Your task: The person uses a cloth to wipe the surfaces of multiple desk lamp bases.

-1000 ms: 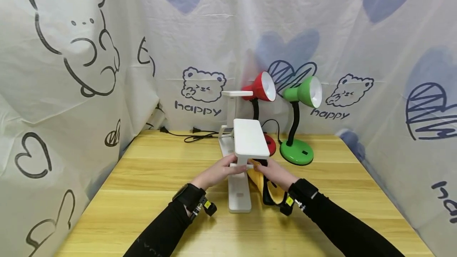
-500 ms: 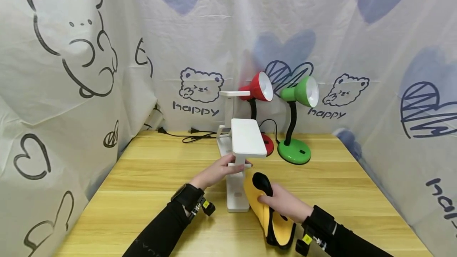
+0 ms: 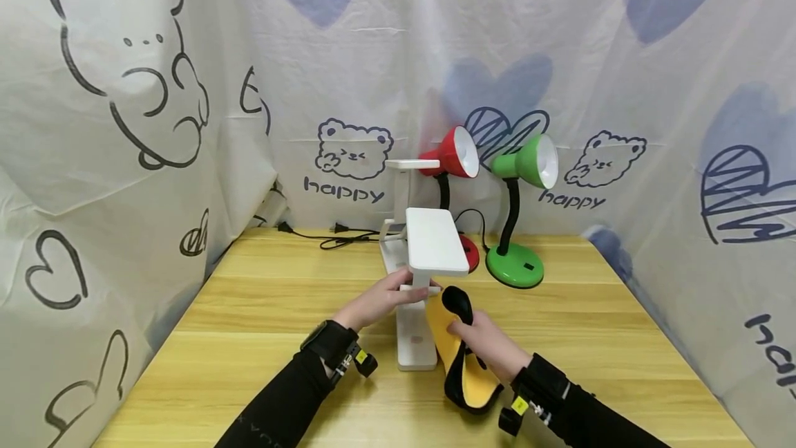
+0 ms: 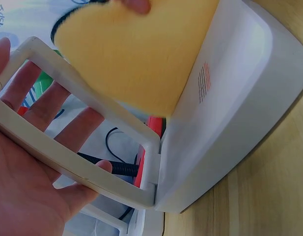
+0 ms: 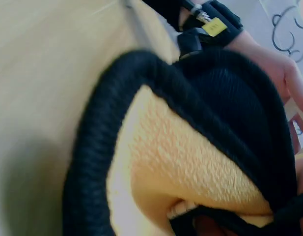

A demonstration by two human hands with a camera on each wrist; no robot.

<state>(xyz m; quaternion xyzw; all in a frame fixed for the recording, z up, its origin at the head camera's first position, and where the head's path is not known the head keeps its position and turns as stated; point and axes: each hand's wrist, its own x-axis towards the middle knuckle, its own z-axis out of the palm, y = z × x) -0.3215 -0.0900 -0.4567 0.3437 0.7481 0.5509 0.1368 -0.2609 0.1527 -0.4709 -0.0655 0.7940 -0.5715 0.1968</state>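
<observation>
A white desk lamp (image 3: 438,240) stands in the middle of the table. My left hand (image 3: 376,299) grips its upright below the flat head; in the left wrist view, several fingers pass behind the frame-shaped white stem (image 4: 80,164). A yellow fleecy cloth with black edging (image 3: 449,337) is in my right hand (image 3: 495,348), the thumb pressing on its yellow face. It hangs along the right side of the lamp. The left wrist view shows the cloth's yellow face (image 4: 136,54) right at the slotted white base (image 4: 239,93). Its thick black border (image 5: 87,147) fills much of the right wrist view.
Behind the lamp stand a second white lamp (image 3: 412,164), a red lamp (image 3: 457,152) and a green lamp (image 3: 515,267). Black power cords (image 3: 336,244) lie at the back left. Printed white curtains (image 3: 348,54) surround the wooden table (image 3: 267,323).
My right hand has drawn the cloth from beside the upright down toward the table's front, then slightly back up and left. My left hand keeps its grip on the lamp, which stays in place.
</observation>
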